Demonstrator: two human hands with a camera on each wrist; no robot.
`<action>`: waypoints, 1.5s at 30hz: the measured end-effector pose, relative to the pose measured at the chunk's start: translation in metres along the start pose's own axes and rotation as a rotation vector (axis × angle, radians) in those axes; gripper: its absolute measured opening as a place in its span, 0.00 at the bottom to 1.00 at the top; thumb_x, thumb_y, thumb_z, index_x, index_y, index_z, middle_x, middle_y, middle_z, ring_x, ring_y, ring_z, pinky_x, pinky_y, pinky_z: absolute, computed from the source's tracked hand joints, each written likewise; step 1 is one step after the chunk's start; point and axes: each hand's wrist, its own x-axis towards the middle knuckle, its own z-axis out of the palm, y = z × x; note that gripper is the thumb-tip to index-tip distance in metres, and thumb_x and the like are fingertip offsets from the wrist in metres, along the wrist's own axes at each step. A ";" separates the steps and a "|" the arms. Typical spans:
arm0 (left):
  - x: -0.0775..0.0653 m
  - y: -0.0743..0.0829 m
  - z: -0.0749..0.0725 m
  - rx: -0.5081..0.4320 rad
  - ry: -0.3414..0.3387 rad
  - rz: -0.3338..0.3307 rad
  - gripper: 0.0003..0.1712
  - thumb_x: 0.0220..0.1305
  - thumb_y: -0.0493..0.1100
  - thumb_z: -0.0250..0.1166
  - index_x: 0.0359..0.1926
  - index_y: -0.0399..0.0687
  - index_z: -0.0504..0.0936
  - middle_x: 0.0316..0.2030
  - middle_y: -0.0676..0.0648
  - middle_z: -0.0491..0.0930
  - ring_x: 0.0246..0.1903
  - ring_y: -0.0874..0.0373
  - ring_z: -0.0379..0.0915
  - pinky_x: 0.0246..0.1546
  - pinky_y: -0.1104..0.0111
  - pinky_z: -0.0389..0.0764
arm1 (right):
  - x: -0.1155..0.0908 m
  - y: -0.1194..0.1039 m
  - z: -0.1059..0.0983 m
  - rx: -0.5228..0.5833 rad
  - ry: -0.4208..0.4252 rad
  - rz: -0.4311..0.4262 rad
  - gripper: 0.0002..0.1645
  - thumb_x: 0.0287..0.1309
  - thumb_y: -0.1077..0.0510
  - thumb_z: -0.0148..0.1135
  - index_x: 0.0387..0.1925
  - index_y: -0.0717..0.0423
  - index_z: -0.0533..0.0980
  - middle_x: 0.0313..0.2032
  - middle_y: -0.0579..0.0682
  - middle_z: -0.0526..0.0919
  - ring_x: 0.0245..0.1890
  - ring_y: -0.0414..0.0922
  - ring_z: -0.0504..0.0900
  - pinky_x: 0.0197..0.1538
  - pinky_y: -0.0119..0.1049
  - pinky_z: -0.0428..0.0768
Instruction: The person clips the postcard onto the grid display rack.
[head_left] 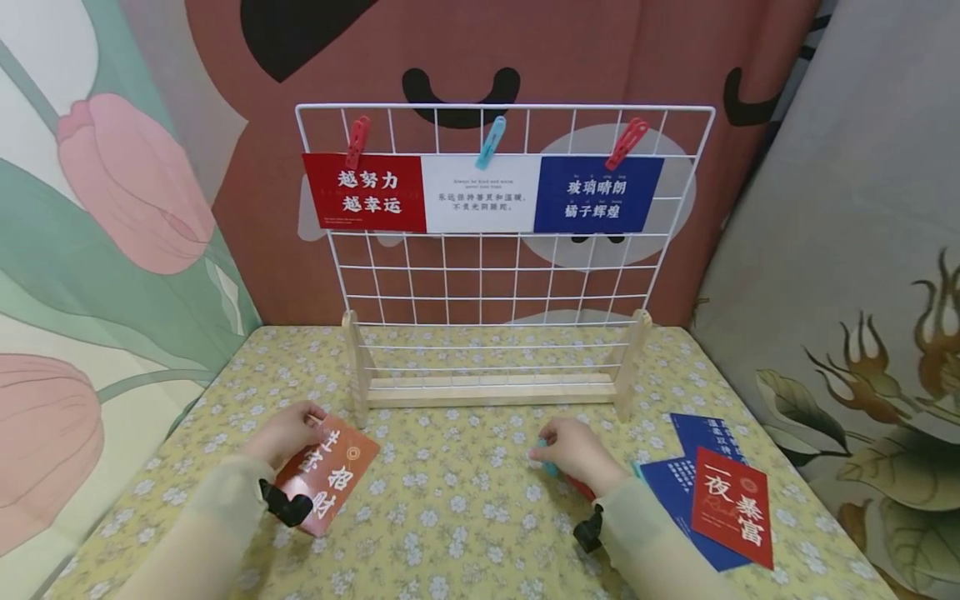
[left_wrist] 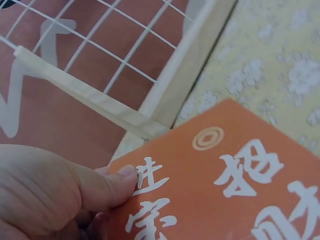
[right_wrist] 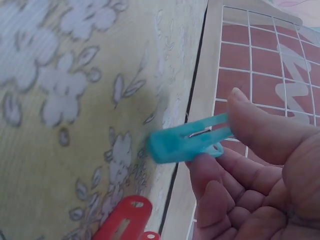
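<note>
My left hand (head_left: 291, 433) pinches an orange card (head_left: 333, 475) with white characters by its edge, thumb on the printed face in the left wrist view. That card is tilted over the table, left of the wooden stand. Between thumb and fingers of my right hand (head_left: 576, 454) is a turquoise clothespin (right_wrist: 187, 140), its front end pointing away from the palm. A red clothespin (right_wrist: 127, 217) lies on the cloth below this hand. On the white wire grid (head_left: 480, 268) hang a red card (head_left: 367, 217), a white card (head_left: 480, 221) and a blue card (head_left: 600, 225) in a row.
Two red clothespins and a blue one (head_left: 491, 143) clip the hung cards. The grid stands in a wooden base (head_left: 487, 392) at the table's back. At right lie a red card (head_left: 731, 508) and blue cards (head_left: 675, 500), overlapping. Flowered cloth (head_left: 442, 517) covers the table.
</note>
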 end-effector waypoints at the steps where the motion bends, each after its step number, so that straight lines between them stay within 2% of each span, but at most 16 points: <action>1: -0.001 0.000 0.000 -0.036 -0.014 -0.013 0.19 0.66 0.35 0.59 0.56 0.35 0.68 0.40 0.37 0.72 0.32 0.48 0.75 0.30 0.59 0.79 | 0.000 -0.001 0.000 0.005 0.004 -0.003 0.23 0.55 0.52 0.70 0.49 0.60 0.79 0.43 0.52 0.81 0.42 0.49 0.79 0.42 0.45 0.79; 3: -0.002 0.001 0.001 -0.100 -0.043 -0.028 0.21 0.69 0.36 0.56 0.60 0.36 0.66 0.42 0.36 0.73 0.32 0.48 0.78 0.30 0.57 0.81 | -0.001 -0.002 0.000 0.024 0.016 -0.007 0.23 0.56 0.52 0.69 0.50 0.61 0.78 0.43 0.52 0.81 0.43 0.48 0.79 0.42 0.45 0.79; 9: -0.006 0.003 0.000 -0.095 -0.073 0.032 0.23 0.70 0.39 0.56 0.62 0.35 0.66 0.42 0.38 0.75 0.34 0.50 0.78 0.32 0.58 0.80 | -0.004 -0.006 0.001 0.093 0.039 -0.020 0.24 0.58 0.51 0.67 0.52 0.60 0.77 0.43 0.50 0.81 0.42 0.46 0.79 0.42 0.44 0.78; 15: -0.011 0.001 0.003 -0.146 -0.085 0.048 0.20 0.67 0.38 0.57 0.57 0.33 0.69 0.40 0.40 0.79 0.32 0.51 0.79 0.32 0.58 0.80 | -0.005 -0.009 0.002 0.111 0.035 -0.032 0.22 0.58 0.51 0.66 0.50 0.58 0.77 0.43 0.49 0.79 0.41 0.46 0.78 0.41 0.44 0.77; 23: -0.013 -0.004 0.015 -0.100 -0.068 0.104 0.15 0.65 0.38 0.60 0.50 0.34 0.77 0.29 0.44 0.78 0.26 0.54 0.73 0.29 0.61 0.77 | -0.006 -0.015 0.007 0.192 0.042 -0.039 0.20 0.59 0.50 0.67 0.48 0.56 0.77 0.43 0.49 0.79 0.41 0.45 0.78 0.40 0.44 0.77; 27: -0.014 -0.007 0.021 -0.135 -0.081 0.116 0.15 0.66 0.37 0.59 0.50 0.31 0.76 0.33 0.43 0.80 0.28 0.54 0.77 0.31 0.61 0.79 | -0.003 -0.016 0.013 0.213 0.046 -0.048 0.23 0.58 0.48 0.67 0.50 0.57 0.77 0.43 0.49 0.79 0.42 0.46 0.78 0.41 0.43 0.78; 33: -0.015 -0.008 0.027 -0.163 -0.041 0.097 0.14 0.68 0.37 0.59 0.50 0.31 0.75 0.38 0.41 0.80 0.33 0.53 0.78 0.34 0.60 0.80 | 0.000 -0.018 0.018 0.287 0.026 -0.054 0.23 0.59 0.49 0.66 0.51 0.57 0.76 0.44 0.50 0.79 0.42 0.45 0.78 0.41 0.42 0.78; 37: -0.015 -0.006 0.029 -0.182 -0.030 0.087 0.13 0.68 0.38 0.59 0.49 0.32 0.75 0.39 0.41 0.80 0.35 0.52 0.79 0.36 0.61 0.81 | 0.001 -0.020 0.020 0.338 0.019 -0.049 0.24 0.59 0.49 0.66 0.52 0.57 0.75 0.44 0.49 0.79 0.42 0.45 0.78 0.41 0.41 0.79; 41: -0.015 -0.003 0.030 -0.229 -0.044 0.104 0.14 0.69 0.39 0.59 0.49 0.32 0.75 0.39 0.41 0.80 0.36 0.52 0.79 0.38 0.60 0.81 | 0.003 -0.023 0.022 0.369 0.024 -0.034 0.24 0.59 0.49 0.66 0.52 0.59 0.76 0.43 0.50 0.79 0.41 0.45 0.78 0.41 0.42 0.79; 45: -0.013 -0.001 0.029 -0.268 -0.037 0.117 0.14 0.70 0.41 0.58 0.49 0.32 0.75 0.38 0.41 0.80 0.35 0.52 0.79 0.39 0.60 0.81 | 0.006 -0.027 0.021 0.359 0.040 -0.041 0.21 0.60 0.51 0.66 0.51 0.58 0.76 0.42 0.49 0.79 0.41 0.45 0.78 0.41 0.41 0.78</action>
